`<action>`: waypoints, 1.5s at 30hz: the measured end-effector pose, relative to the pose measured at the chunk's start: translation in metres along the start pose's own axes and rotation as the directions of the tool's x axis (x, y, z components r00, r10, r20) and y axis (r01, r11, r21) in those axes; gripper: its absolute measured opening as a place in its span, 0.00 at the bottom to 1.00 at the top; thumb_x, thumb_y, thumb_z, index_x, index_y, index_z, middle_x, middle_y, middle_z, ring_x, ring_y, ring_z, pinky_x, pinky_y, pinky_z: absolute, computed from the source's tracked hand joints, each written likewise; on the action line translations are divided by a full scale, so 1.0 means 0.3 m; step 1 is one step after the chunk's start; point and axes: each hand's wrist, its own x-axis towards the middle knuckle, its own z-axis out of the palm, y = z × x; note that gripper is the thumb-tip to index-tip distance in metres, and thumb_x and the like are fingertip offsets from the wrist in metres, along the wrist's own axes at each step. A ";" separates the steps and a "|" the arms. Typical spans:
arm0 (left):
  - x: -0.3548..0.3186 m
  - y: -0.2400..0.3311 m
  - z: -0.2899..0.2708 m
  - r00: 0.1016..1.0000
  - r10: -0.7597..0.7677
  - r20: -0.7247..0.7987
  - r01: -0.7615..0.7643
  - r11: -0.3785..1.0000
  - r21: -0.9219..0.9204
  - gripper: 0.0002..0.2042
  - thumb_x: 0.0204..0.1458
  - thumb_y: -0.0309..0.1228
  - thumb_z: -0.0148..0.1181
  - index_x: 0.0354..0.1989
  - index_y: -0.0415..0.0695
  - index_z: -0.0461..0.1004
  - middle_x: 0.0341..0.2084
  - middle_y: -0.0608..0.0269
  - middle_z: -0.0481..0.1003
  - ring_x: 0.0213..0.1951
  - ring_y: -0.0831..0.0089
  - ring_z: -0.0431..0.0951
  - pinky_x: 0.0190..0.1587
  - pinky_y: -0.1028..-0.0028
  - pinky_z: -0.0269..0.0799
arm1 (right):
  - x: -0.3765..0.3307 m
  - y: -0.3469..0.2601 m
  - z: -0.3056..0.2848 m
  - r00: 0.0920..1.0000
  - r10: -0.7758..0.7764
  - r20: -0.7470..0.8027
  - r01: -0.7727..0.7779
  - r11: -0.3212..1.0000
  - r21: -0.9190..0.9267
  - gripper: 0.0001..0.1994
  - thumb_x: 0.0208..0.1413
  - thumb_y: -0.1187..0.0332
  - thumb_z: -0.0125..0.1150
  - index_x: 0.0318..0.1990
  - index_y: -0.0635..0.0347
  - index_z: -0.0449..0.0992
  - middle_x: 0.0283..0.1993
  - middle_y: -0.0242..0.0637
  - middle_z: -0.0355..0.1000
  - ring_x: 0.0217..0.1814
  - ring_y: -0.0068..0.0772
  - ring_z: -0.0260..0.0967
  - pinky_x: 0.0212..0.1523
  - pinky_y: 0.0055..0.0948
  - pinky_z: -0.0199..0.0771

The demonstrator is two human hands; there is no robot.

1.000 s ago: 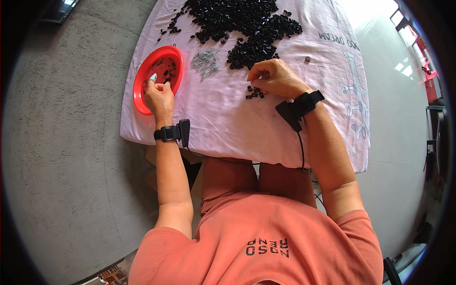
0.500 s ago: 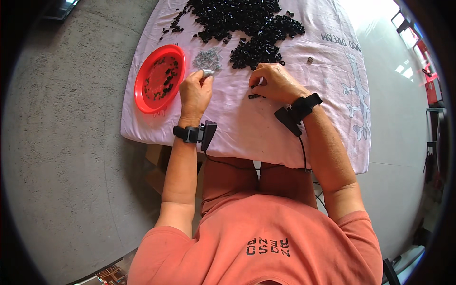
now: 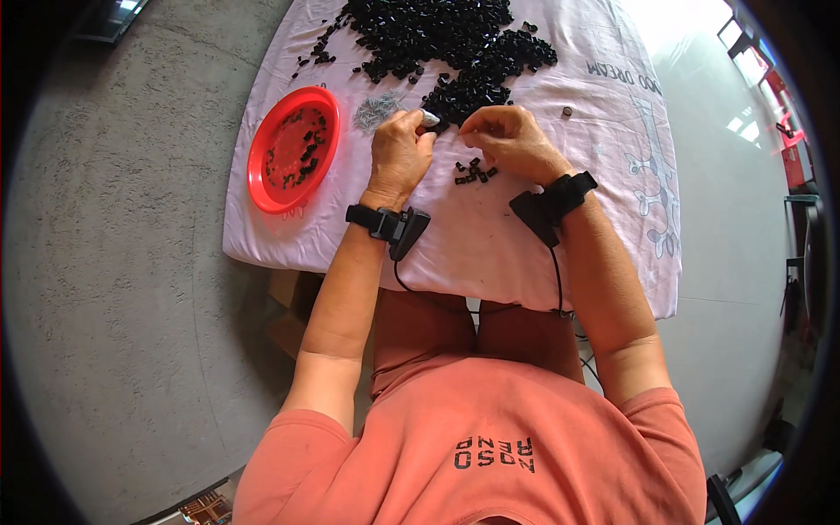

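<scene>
small pale piece: I see it pinched at the fingertips of the left hand, just at the near edge of the big heap of black parts; too small for me to tell its long axis.
left hand: fingers curled, thumb and forefinger closed on the small pale piece; wrist strap with a black unit sits just behind it.
right hand: fingers bunched together, tips pointing toward the left hand; I cannot tell whether anything is between them.
relation: the piece lies between the two hands, touching the left, just apart from the right fingertips; left hand is nearer.
loose black parts: small cluster on the cloth, just toward me from the gap between the hands.
heap of black parts: spread across the far side of the cloth.
grey pile: small metallic bits, just left of the left hand.
red plate: further left, holds a few black parts.
white cloth: covers the table.
</scene>
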 end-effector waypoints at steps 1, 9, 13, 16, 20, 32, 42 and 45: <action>-0.005 -0.002 0.002 1.000 0.005 -0.007 -0.005 1.000 -0.017 0.06 0.49 0.24 0.63 0.36 0.41 0.81 0.29 0.55 0.78 0.30 0.61 0.80 0.35 0.66 0.76 | 0.004 0.010 -0.001 1.000 -0.002 -0.009 0.003 1.000 0.023 0.07 0.56 0.72 0.64 0.40 0.64 0.82 0.29 0.30 0.77 0.29 0.18 0.74 0.28 0.21 0.74; -0.045 0.027 -0.032 0.998 -0.065 0.022 0.066 0.997 -0.051 0.06 0.49 0.23 0.63 0.36 0.40 0.81 0.29 0.56 0.78 0.29 0.64 0.80 0.34 0.68 0.76 | 0.015 0.033 0.001 0.997 -0.024 -0.078 0.027 0.999 0.041 0.07 0.58 0.74 0.62 0.42 0.64 0.81 0.29 0.30 0.77 0.26 0.15 0.71 0.27 0.19 0.73; -0.041 0.077 -0.021 0.999 -0.048 0.016 0.050 0.990 -0.129 0.07 0.48 0.23 0.65 0.36 0.41 0.81 0.29 0.58 0.78 0.28 0.66 0.80 0.33 0.69 0.76 | 0.019 0.039 0.002 0.995 -0.042 -0.090 0.046 0.998 0.048 0.07 0.58 0.74 0.61 0.41 0.65 0.81 0.29 0.30 0.77 0.25 0.15 0.71 0.27 0.19 0.72; -0.035 0.094 0.002 0.998 0.000 0.071 0.004 0.999 -0.047 0.08 0.47 0.23 0.65 0.37 0.41 0.80 0.29 0.58 0.77 0.28 0.65 0.80 0.33 0.68 0.76 | 0.021 0.047 0.001 0.994 -0.057 -0.095 0.062 0.997 0.045 0.07 0.58 0.74 0.61 0.42 0.64 0.81 0.29 0.29 0.77 0.26 0.14 0.70 0.27 0.18 0.71; -0.039 0.106 0.011 0.997 -0.034 0.070 0.042 0.992 -0.119 0.07 0.45 0.23 0.66 0.33 0.40 0.78 0.30 0.53 0.76 0.33 0.53 0.79 0.38 0.61 0.75 | 0.022 0.057 -0.003 0.995 -0.052 -0.080 0.053 0.998 0.016 0.07 0.59 0.74 0.62 0.42 0.64 0.80 0.29 0.27 0.76 0.26 0.13 0.69 0.26 0.17 0.69; -0.080 0.103 -0.025 0.989 -0.131 0.070 0.145 0.952 -0.271 0.08 0.48 0.20 0.63 0.37 0.40 0.81 0.29 0.57 0.78 0.29 0.67 0.81 0.35 0.71 0.76 | 0.002 -0.003 0.012 0.997 0.014 -0.075 -0.012 1.000 0.020 0.06 0.58 0.74 0.63 0.41 0.63 0.79 0.25 0.28 0.74 0.24 0.15 0.71 0.25 0.18 0.69; -0.110 0.135 -0.024 0.993 0.079 0.085 -0.070 0.993 -0.098 0.08 0.46 0.20 0.65 0.36 0.41 0.80 0.32 0.60 0.74 0.31 0.65 0.77 0.33 0.68 0.74 | 0.001 0.003 0.005 0.999 -0.003 -0.043 0.002 1.000 -0.024 0.06 0.57 0.73 0.63 0.41 0.63 0.80 0.27 0.29 0.75 0.24 0.16 0.71 0.26 0.19 0.70; -0.113 0.134 -0.020 0.989 0.007 0.145 0.009 0.994 -0.108 0.06 0.44 0.21 0.63 0.32 0.38 0.75 0.33 0.54 0.72 0.38 0.55 0.76 0.43 0.61 0.73 | 0.001 0.003 0.002 1.000 -0.003 -0.029 0.002 1.000 -0.027 0.06 0.57 0.72 0.64 0.40 0.64 0.80 0.28 0.30 0.76 0.25 0.17 0.72 0.27 0.20 0.72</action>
